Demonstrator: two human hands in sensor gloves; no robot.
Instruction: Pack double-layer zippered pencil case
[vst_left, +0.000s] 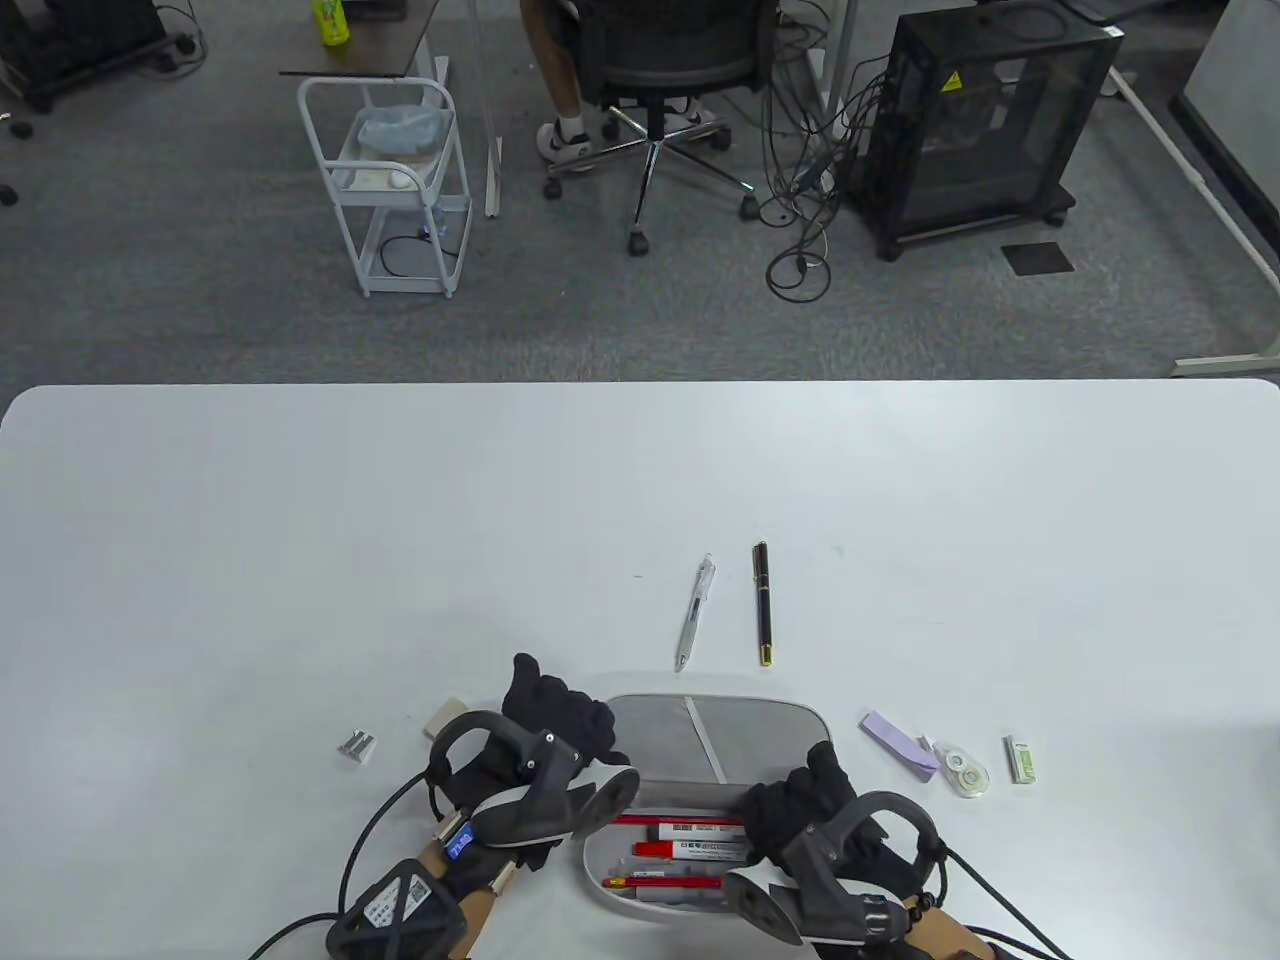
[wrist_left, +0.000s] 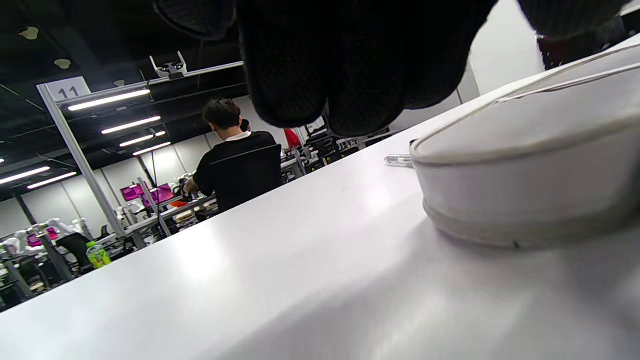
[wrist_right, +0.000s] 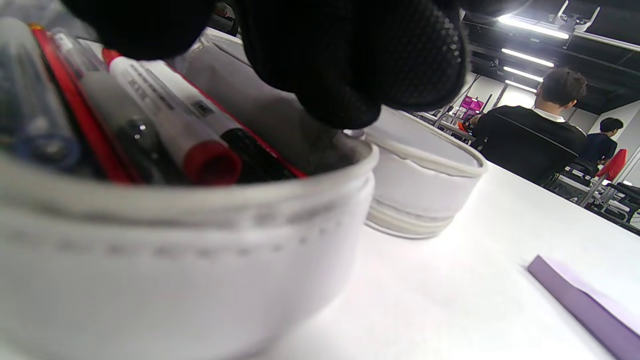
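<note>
Two hands bracket the open case (vst_left: 700, 800) at the table's (vst_left: 300, 550) near edge. The left hand (vst_left: 555, 720) rests at the lid's left end; the right hand (vst_left: 800, 810) sits over the markers (vst_left: 690, 850) in the near half. Whether either grips anything, I cannot tell. Risk: markers lying proud could jam the lid or zipper, and two pens (vst_left: 730, 610) wait well beyond.

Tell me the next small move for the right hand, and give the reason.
Probably lift the right hand off the open pencil case and reach forward for the black pen. The near half already holds red-capped markers, while that pen and the clear pen beside it lie unpacked just beyond the case. The left hand rests at the case's left end and can steady it.
</note>
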